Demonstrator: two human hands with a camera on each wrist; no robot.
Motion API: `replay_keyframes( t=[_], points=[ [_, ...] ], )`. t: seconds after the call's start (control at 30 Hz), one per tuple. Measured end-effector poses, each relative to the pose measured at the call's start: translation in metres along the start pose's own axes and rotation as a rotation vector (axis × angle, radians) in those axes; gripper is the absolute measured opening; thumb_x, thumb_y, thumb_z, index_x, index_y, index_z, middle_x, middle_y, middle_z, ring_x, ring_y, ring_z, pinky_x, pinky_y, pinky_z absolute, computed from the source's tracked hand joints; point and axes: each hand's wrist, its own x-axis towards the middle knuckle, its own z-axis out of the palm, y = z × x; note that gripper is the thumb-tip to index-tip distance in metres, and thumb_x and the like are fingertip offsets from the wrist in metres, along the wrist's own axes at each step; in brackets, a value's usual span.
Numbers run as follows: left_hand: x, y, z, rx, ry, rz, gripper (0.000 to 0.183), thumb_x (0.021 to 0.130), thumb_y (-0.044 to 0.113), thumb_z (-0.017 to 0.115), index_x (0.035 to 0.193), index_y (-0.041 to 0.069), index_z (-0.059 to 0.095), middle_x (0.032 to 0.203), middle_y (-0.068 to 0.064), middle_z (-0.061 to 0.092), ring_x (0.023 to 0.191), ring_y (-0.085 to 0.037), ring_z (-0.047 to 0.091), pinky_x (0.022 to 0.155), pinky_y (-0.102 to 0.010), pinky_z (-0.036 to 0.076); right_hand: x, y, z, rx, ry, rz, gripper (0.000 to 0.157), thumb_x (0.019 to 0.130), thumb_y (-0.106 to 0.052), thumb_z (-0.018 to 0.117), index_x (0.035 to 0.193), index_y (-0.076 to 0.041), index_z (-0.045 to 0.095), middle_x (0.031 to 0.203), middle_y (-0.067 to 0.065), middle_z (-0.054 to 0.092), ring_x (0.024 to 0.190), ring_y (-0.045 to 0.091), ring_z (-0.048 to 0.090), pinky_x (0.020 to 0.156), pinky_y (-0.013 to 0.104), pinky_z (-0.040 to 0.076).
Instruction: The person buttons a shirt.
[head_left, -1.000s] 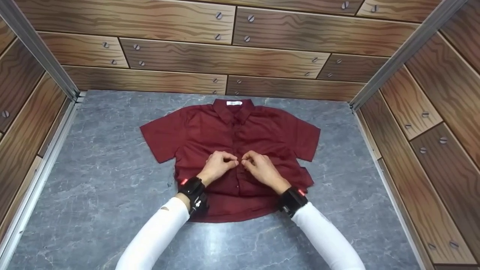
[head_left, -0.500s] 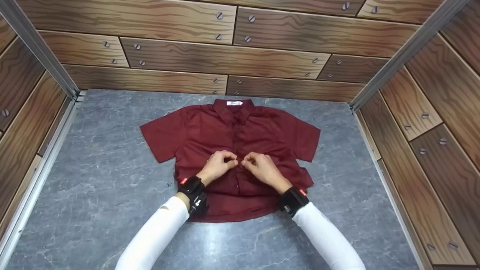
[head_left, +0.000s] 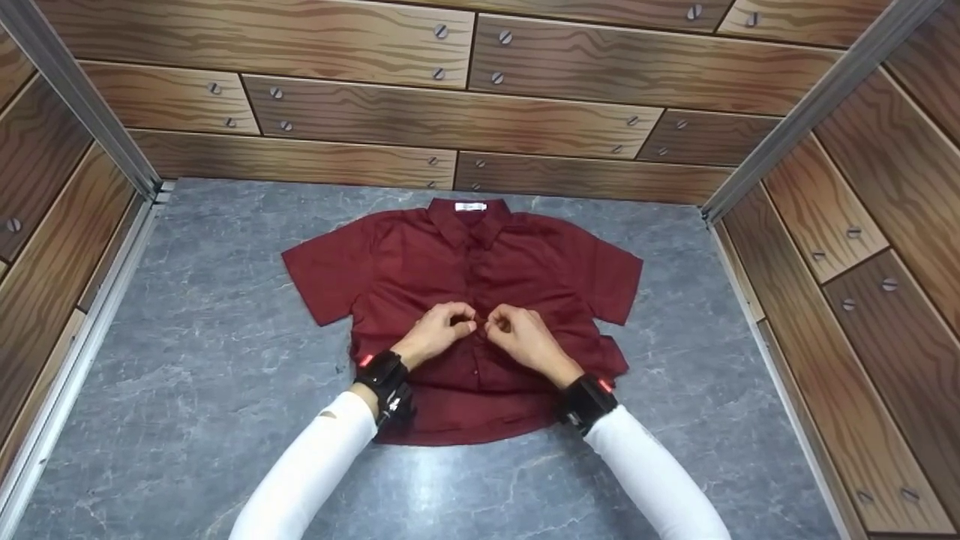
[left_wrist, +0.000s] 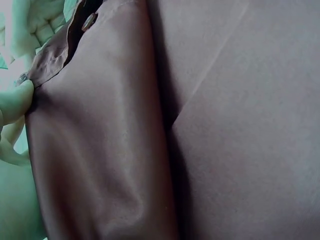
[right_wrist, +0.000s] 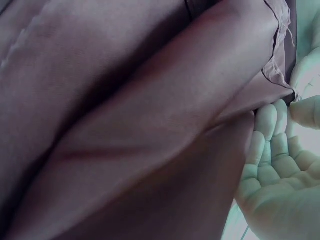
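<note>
A dark red short-sleeved shirt (head_left: pixel 412 262) lies front up, its collar pointing away from me. My left hand (head_left: pixel 435 331) and right hand (head_left: pixel 526 339) meet over the middle of its button front, fingertips only a small gap apart. In the left wrist view, the left thumb (left_wrist: pixel 17 102) pinches the lifted front edge beside a small button (left_wrist: pixel 21 78). Another button (left_wrist: pixel 90 21) shows farther along that edge. From the right wrist view, my right hand (right_wrist: pixel 285 170) pinches a corner of the raised cloth between thumb and fingers, with loose threads along the edge.
The shirt is spread on a grey marbled tabletop (head_left: pixel 210 300). Wood-patterned panels (head_left: pixel 360 112) stand behind and at both sides, with metal rails (head_left: pixel 810 112) at the corners. A white label (head_left: pixel 470 206) sits inside the collar. The shirt's lower side bunches near the right wrist.
</note>
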Motion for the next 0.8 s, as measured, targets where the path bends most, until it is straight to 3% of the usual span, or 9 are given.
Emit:
replay_keyframes(
  t=[0.23,0.4,0.63,0.8],
  points=[
    [0.0011,-0.0016,0.0015,-0.079,-0.023,0.03,0.014,0.091,0.014,0.062,0.103,0.009,0.068,0.113,-0.008,0.064,0.11,-0.021,0.055,0.099,-0.039,0.04,-0.0001,-0.0002,0.0003,-0.016,0.003,0.006,0.005,0.084,-0.02,0.063,0.081,-0.017,0.065,0.073,-0.006,0.064,0.067,0.007,0.058,0.065,0.027,0.048],
    [-0.0018,-0.0018,0.0005,-0.167,-0.035,0.001,0.013,0.092,0.01,0.062,0.102,0.006,0.068,0.114,-0.009,0.06,0.112,-0.022,0.052,0.1,-0.038,0.037,-0.0006,-0.0002,0.0019,-0.017,-0.009,0.009,0.004,0.083,-0.021,0.064,0.081,-0.017,0.065,0.073,-0.007,0.064,0.067,0.006,0.057,0.064,0.024,0.047],
    [-0.0004,0.0025,0.0002,-0.186,-0.043,-0.028,0.017,0.091,0.019,0.062,0.097,0.006,0.071,0.11,-0.006,0.06,0.108,-0.019,0.053,0.098,-0.035,0.038,-0.0022,-0.0014,-0.0002,-0.015,0.006,0.037,0.005,0.084,-0.021,0.064,0.081,-0.018,0.065,0.072,-0.007,0.063,0.065,0.007,0.056,0.063,0.025,0.046],
    [-0.0015,0.0036,-0.0014,-0.099,0.002,-0.016,0.026,0.093,0.025,0.06,0.081,0.005,0.072,0.103,-0.005,0.065,0.102,-0.018,0.057,0.094,-0.033,0.042,-0.0058,-0.003,-0.0002,0.046,-0.002,0.036,0.007,0.081,-0.02,0.068,0.084,-0.017,0.063,0.074,-0.006,0.065,0.067,0.006,0.058,0.064,0.024,0.047]
  ],
)
